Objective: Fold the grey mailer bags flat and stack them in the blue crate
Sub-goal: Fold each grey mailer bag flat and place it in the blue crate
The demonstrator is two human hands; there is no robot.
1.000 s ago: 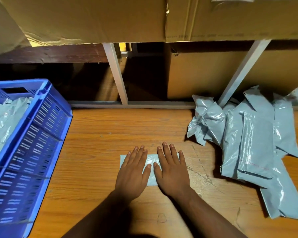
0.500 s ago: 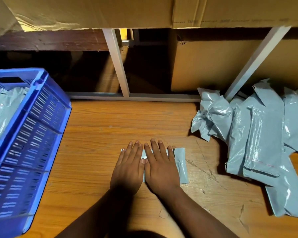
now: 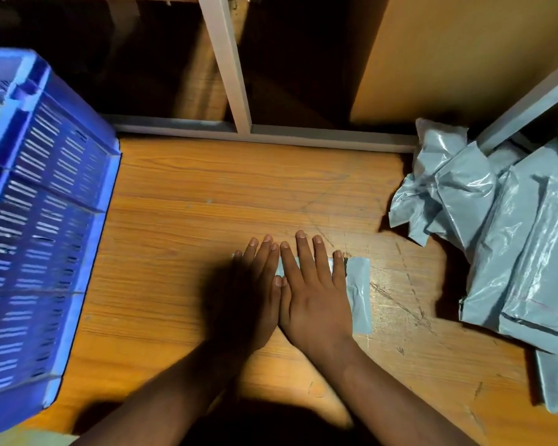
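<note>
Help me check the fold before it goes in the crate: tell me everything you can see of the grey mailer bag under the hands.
The folded mailer bag is a small pale grey-blue packet of glossy, slightly creased plastic, lying flat on the wooden table. The left hand and right hand press on it side by side with straight fingers, hiding most of it. Only a strip along its right end and slivers between the fingers show. It lies apart from the blue crate.
</note>
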